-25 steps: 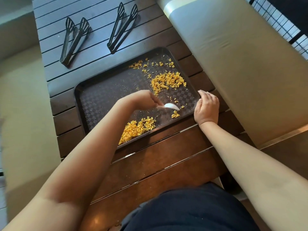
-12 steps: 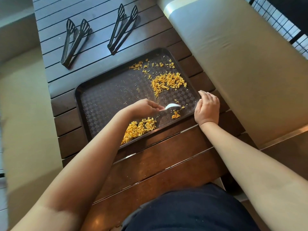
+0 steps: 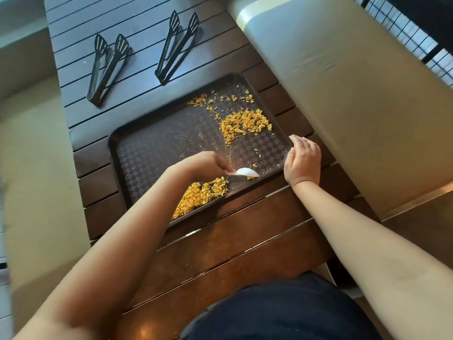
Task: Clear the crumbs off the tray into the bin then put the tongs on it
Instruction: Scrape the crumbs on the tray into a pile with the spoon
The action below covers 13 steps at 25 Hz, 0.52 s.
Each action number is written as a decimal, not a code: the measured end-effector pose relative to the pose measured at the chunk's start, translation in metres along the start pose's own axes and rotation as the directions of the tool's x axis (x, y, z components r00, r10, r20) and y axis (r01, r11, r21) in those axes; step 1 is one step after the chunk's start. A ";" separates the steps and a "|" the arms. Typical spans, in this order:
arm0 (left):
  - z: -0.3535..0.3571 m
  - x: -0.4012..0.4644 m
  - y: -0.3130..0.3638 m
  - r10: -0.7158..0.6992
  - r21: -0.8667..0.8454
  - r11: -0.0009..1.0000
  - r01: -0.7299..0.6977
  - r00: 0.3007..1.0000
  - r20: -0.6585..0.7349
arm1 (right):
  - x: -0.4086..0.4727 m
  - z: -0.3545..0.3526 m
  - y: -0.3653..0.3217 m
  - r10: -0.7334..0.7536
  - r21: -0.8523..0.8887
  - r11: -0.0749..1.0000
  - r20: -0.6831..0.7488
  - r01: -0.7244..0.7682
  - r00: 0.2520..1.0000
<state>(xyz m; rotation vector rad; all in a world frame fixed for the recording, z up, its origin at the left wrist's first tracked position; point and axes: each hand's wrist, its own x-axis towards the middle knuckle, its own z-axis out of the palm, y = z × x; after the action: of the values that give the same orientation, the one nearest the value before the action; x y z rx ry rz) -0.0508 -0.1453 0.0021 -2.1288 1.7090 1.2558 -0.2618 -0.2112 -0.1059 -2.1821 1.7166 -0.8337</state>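
White spoon (image 3: 246, 172) nearer, among crumbs (image 3: 201, 195).

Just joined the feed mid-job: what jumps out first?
Orange crumbs scattered over a dark tray, with a second heap at its near edge. The left hand sweeps there with a white scraper; the right hand steadies the tray's corner.

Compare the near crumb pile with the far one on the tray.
The near pile lies packed against the tray's near rim, partly hidden by the left arm; the far pile sits mid-tray, with loose bits scattered beyond it. The spoon works beside the near pile, not the far pile. Both are orange-yellow crumbs.
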 end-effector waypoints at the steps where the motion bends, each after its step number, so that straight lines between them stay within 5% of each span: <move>1: -0.006 -0.004 -0.005 -0.015 0.053 0.999 0.014 1.000 0.017 | 0.001 0.000 0.000 0.000 0.000 1.000 -0.002 0.000 1.000; 4: -0.018 -0.012 -0.016 -0.022 0.091 0.996 0.017 0.998 0.053 | 0.001 -0.001 0.000 0.004 -0.001 1.000 0.005 -0.004 1.000; 9: -0.010 0.008 -0.005 -0.059 -0.290 0.957 0.004 0.981 -0.183 | 0.000 0.000 0.000 0.003 -0.007 1.000 0.015 -0.003 1.000; 13: 0.004 0.015 0.002 -0.016 -0.211 0.977 0.003 0.998 -0.062 | 0.001 -0.001 -0.001 0.011 -0.003 1.000 0.015 -0.011 1.000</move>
<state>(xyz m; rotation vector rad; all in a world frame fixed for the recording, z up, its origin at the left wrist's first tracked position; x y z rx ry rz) -0.0545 -0.1551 -0.0099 -2.3141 1.6528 1.4410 -0.2618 -0.2122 -0.1044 -2.1737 1.7221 -0.8112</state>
